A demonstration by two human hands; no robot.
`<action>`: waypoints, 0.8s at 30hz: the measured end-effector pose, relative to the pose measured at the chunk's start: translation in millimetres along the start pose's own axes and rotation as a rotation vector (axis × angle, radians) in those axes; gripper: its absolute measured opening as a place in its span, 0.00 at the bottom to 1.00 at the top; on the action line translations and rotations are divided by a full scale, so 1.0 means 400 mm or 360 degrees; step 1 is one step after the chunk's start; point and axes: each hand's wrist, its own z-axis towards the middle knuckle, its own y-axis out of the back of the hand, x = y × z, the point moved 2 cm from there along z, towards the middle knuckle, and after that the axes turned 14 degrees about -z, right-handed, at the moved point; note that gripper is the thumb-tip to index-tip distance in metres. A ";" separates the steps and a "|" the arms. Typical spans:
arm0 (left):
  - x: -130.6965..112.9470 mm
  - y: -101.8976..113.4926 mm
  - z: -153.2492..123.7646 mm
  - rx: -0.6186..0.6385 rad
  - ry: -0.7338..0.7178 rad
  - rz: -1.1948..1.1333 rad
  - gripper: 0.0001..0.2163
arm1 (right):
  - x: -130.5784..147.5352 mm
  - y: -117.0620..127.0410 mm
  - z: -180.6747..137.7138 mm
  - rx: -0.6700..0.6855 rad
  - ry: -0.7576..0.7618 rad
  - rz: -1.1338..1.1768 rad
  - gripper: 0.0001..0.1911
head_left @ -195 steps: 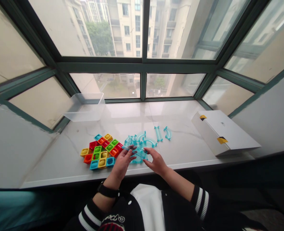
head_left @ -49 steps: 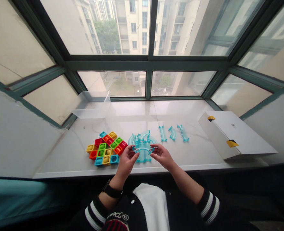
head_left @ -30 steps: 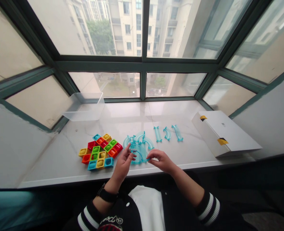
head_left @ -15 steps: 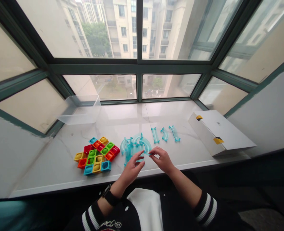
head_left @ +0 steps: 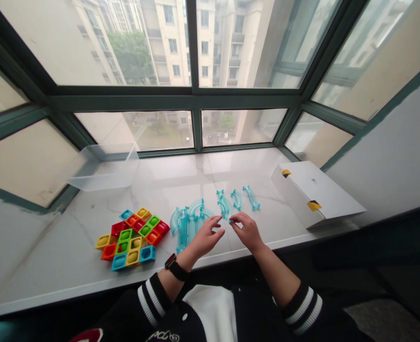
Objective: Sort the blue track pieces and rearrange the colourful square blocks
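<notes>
- The right hand (head_left: 247,232) has its fingertips pinched on the near end of a curved translucent teal plastic track piece (head_left: 224,206), which stands raised above the sill.
- The left hand (head_left: 205,237) is half-curled, with its fingers reaching toward that same piece, just beside the right fingertips. Whether they grip anything cannot be told.
- A black wristwatch (head_left: 176,267) sits on the left wrist. Black sleeves with white-striped cuffs (head_left: 302,308) run back from both forearms, and a white garment front (head_left: 210,308) shows between them.
- Just left of the left hand, a cluster of joined translucent teal track pieces (head_left: 190,223) lies on a white marble windowsill (head_left: 70,251), not touching either hand.
- To the right of the held piece lie two loose pieces in a row, well clear of the hands: a small curved teal track piece (head_left: 236,199) and a longer wavy teal track piece (head_left: 251,197).
- Further left, a heap of square red, orange, yellow, green and blue plastic tiles (head_left: 129,240) lies flat on the sill.
- Behind the tiles stands an open clear plastic tub (head_left: 103,168).
- On the right, a flat white cardboard box with yellow-and-black tape (head_left: 311,192) rests at an angle, beneath the dark green window frame (head_left: 174,102).
</notes>
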 end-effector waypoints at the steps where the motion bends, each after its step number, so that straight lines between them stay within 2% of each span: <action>1: -0.003 -0.008 0.021 0.0014 -0.0001 0.0006 0.27 | -0.014 0.006 0.006 -0.0016 -0.0010 -0.0040 0.04; 8: 0.012 -0.069 0.171 0.0041 0.0126 -0.0021 0.29 | -0.138 0.029 0.070 -0.0039 -0.0146 -0.0263 0.06; 14: 0.053 -0.109 0.275 -0.0014 0.0409 -0.0227 0.33 | -0.222 0.005 0.112 0.0038 -0.0315 -0.0445 0.07; 18: 0.066 -0.124 0.307 -0.0089 0.0523 -0.0295 0.33 | -0.248 -0.019 0.120 0.0082 -0.0391 -0.0473 0.08; 24: 0.081 -0.134 0.311 -0.0149 0.0549 -0.0276 0.36 | -0.262 -0.041 0.122 0.0109 -0.0396 -0.0478 0.09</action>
